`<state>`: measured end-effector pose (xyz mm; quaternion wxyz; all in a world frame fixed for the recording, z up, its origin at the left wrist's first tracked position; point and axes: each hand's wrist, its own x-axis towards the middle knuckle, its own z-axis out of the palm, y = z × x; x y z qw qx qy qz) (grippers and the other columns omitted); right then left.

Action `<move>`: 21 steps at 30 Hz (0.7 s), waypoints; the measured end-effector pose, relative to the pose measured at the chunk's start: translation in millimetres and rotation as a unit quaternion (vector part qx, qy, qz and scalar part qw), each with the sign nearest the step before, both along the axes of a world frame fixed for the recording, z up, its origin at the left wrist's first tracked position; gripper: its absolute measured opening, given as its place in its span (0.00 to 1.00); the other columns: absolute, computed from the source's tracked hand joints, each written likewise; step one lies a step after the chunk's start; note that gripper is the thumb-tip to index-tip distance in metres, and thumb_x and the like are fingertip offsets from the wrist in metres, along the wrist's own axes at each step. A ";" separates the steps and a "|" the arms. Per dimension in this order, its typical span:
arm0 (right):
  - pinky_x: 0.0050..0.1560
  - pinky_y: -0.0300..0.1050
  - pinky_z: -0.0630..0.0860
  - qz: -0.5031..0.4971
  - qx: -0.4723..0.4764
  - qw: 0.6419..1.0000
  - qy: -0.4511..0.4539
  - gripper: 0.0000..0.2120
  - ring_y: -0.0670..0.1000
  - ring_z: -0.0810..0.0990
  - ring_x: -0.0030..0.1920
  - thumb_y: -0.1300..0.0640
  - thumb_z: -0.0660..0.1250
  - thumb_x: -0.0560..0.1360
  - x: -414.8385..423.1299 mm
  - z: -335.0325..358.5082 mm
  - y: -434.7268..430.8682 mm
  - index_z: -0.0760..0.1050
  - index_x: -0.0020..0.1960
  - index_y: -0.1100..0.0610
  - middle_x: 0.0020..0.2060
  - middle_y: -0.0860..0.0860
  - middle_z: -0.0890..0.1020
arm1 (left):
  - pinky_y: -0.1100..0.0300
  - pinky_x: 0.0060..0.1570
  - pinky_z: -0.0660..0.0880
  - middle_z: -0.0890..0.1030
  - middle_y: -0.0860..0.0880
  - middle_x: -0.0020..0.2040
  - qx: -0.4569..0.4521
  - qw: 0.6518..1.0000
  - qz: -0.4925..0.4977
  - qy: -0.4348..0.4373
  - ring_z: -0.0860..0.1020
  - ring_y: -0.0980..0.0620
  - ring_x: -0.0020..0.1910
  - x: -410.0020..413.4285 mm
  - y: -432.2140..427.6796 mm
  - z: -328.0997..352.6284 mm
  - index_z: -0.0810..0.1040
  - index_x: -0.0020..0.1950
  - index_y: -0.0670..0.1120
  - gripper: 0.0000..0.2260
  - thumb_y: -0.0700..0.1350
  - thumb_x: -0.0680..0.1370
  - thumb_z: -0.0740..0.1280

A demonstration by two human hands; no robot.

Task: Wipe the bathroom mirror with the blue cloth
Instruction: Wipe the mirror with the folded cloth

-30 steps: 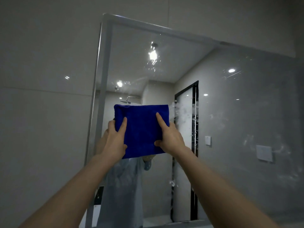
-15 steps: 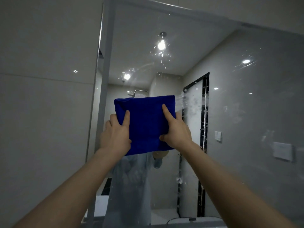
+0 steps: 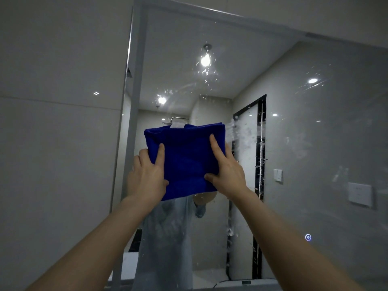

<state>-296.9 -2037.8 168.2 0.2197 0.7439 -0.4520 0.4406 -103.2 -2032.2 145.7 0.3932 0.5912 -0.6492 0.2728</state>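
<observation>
The folded blue cloth [image 3: 184, 160] is held up flat in front of the bathroom mirror [image 3: 315, 143], over the reflection of the person. My left hand [image 3: 147, 179] grips its left edge, index finger and thumb on the front and the other fingers behind. At the right edge, my right hand [image 3: 227, 173] holds it the same way. Water drops and smears streak the glass around the reflected ceiling lamp [image 3: 205, 59] and just right of the cloth. I cannot tell whether the cloth touches the glass.
Grey tiled wall [image 3: 58, 133] borders the mirror's left frame [image 3: 136, 101]. A small lit touch button [image 3: 308, 237] glows on the glass at lower right. The mirror reflects a dark-framed door [image 3: 260, 164] and wall switches [image 3: 359, 194].
The view has tipped down a little, so the mirror's top edge sits higher and more of its lower part shows. Both hands keep the same hold on the cloth.
</observation>
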 end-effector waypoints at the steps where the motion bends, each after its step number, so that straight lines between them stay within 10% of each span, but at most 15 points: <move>1: 0.41 0.41 0.75 -0.011 0.025 1.000 -0.005 0.53 0.53 0.74 0.56 0.58 0.71 0.68 0.6 1.5 0.3 0.30 0.66 0.33 0.75 0.47 0.43 | 0.57 0.46 0.72 0.57 0.41 0.65 0.001 1.000 0.007 -0.009 0.64 0.45 0.61 -0.1 -0.1 -1.1 0.39 0.75 0.50 0.42 0.52 0.74 0.67; 8: 0.39 0.43 0.70 -0.098 0.151 0.984 -0.016 0.55 0.58 0.74 0.59 0.55 0.73 0.67 6.7 -2.8 9.4 0.31 0.71 0.39 0.73 0.53 0.34 | 0.58 0.45 0.72 0.60 0.41 0.64 0.033 0.998 0.033 -0.034 0.66 0.45 0.60 -5.8 2.5 -10.3 0.39 0.75 0.49 0.42 0.53 0.74 0.66; 13: 0.51 0.49 0.70 -0.187 0.176 0.966 0.013 0.52 0.60 0.68 0.61 0.50 0.71 0.68 11.5 -16.2 23.4 0.32 0.72 0.41 0.72 0.57 0.36 | 0.50 0.62 0.64 0.52 0.40 0.70 0.024 0.990 0.109 -0.083 0.57 0.42 0.68 -9.9 12.2 -21.1 0.41 0.75 0.48 0.43 0.56 0.72 0.68; 21: 0.59 0.49 0.62 -0.296 0.033 0.947 0.121 0.43 0.57 0.63 0.61 0.46 0.68 0.70 29.3 -11.0 26.1 0.48 0.74 0.59 0.63 0.57 0.61 | 0.37 0.67 0.50 0.38 0.40 0.72 0.015 0.970 0.180 -0.166 0.40 0.38 0.73 -27.6 18.0 -13.9 0.51 0.73 0.43 0.33 0.51 0.75 0.63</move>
